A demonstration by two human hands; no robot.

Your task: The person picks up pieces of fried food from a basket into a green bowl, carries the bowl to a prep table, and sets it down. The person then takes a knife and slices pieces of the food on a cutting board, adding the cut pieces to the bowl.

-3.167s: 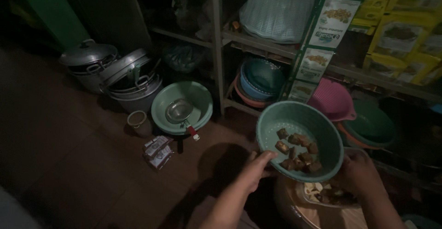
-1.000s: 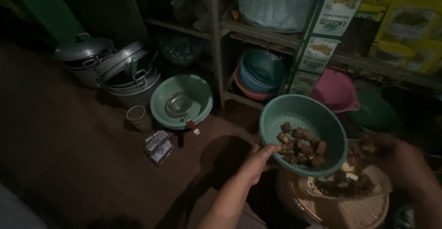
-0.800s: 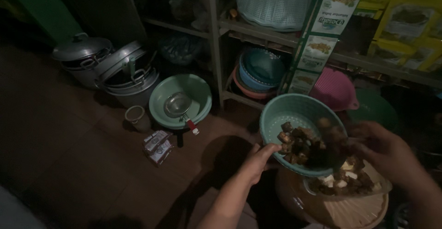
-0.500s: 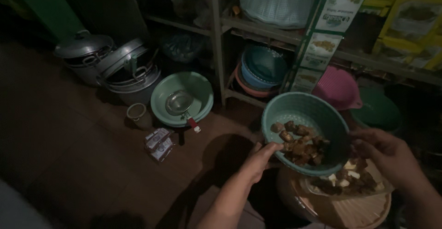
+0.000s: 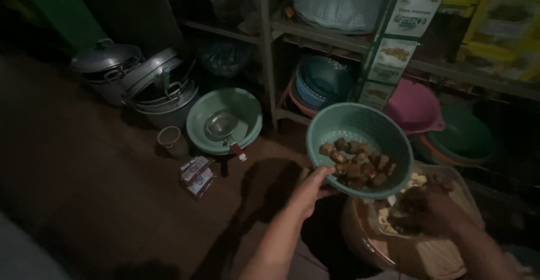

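My left hand pinches the near rim of the green colander, thumb over the edge and fingers beneath, so the whole basket hangs off that one hold and tips toward me. The brown fried chunks have slid into a heap on the low side, just past my thumb. Below and to the right of that grip, my right hand is down in the shallow round tray, curled over dark and pale pieces there — it is too dim to tell whether the fingers have closed on anything or only rest on them.

The risk, as I judge it, lies in the tilt: a one-sided hold on a loaded colander (greasy, probably) could slip, or lean further, and the heap would spill over the lip. Some might land in the tray; anything sliding toward my wrist would go to the dark floor. Well off to the left of my grip sits a green basin with a small metal strainer in it — clear of all this.
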